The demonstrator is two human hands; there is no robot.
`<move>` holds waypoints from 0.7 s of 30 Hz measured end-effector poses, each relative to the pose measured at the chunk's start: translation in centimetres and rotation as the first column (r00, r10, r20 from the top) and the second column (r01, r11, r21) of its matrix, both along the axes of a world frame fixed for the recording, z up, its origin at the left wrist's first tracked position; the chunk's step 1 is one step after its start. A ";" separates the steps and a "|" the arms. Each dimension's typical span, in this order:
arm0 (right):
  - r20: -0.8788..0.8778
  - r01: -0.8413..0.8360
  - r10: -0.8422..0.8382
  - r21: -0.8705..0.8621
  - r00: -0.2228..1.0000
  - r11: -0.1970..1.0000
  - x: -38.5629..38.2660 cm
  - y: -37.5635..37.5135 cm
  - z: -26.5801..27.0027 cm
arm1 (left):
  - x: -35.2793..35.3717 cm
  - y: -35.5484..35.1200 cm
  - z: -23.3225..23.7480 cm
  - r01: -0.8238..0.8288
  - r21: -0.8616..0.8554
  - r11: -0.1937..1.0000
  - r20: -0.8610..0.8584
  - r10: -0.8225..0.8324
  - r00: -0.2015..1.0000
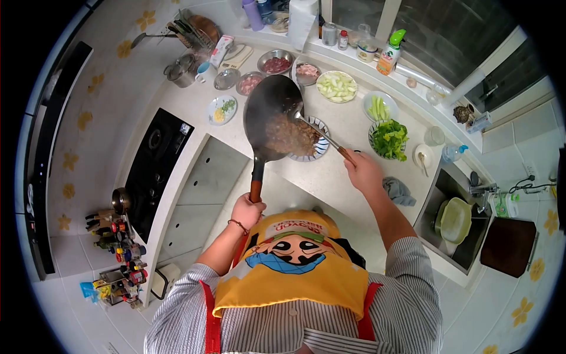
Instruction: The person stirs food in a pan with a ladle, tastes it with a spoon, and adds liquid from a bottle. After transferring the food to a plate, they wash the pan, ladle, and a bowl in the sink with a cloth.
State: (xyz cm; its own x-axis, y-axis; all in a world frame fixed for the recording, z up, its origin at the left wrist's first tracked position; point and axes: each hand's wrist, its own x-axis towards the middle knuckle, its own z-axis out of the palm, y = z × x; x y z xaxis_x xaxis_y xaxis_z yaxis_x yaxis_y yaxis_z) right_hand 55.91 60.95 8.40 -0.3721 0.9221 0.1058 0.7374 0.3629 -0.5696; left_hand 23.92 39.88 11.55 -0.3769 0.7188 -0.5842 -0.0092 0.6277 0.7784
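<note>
My left hand (246, 211) is wrapped round the wooden handle of a dark wok (265, 103), which is tipped to the right over a blue-and-white striped plate (322, 148). Browned minced meat (295, 135) lies at the wok's low edge and on the plate, with steam over it. In my right hand (363, 171) is a metal spatula (321, 133) with a wooden grip; its head reaches into the wok above the meat.
Behind the wok stand bowls of raw meat (276, 62) and a plate of cut pale vegetables (336, 87). Leafy greens (389, 140) sit to the right, near a grey cloth (399, 192) and the sink (427, 221). The black stove (159, 159) is at left.
</note>
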 end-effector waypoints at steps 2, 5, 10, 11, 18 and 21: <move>0.027 -0.040 0.039 0.033 0.999 0.999 -0.2 0.3 -0.4 | 0.1 0.1 0.1 0.005 -0.001 1.000 -0.007 -0.005 1.000; -0.038 -0.042 0.047 0.110 0.998 0.993 0.7 0.2 -1.8 | 0.0 0.3 -0.1 0.007 0.002 1.000 -0.006 -0.007 1.000; 0.109 -0.014 0.011 0.026 0.994 1.000 2.2 -1.4 0.3 | 0.1 0.7 -0.2 -0.001 0.002 1.000 -0.004 0.001 1.000; 0.131 -0.003 0.001 0.011 0.991 1.000 2.4 -1.7 0.4 | 0.0 0.7 -0.2 -0.001 0.003 1.000 0.004 0.001 1.000; 0.044 0.026 -0.025 -0.027 0.999 0.999 3.9 -3.1 1.4 | -0.5 0.7 0.2 -0.019 0.004 1.000 -0.019 0.019 1.000; -0.017 0.053 -0.053 -0.011 0.998 0.999 4.1 -3.3 1.3 | -0.8 0.6 0.2 -0.019 0.012 1.000 -0.007 0.019 1.000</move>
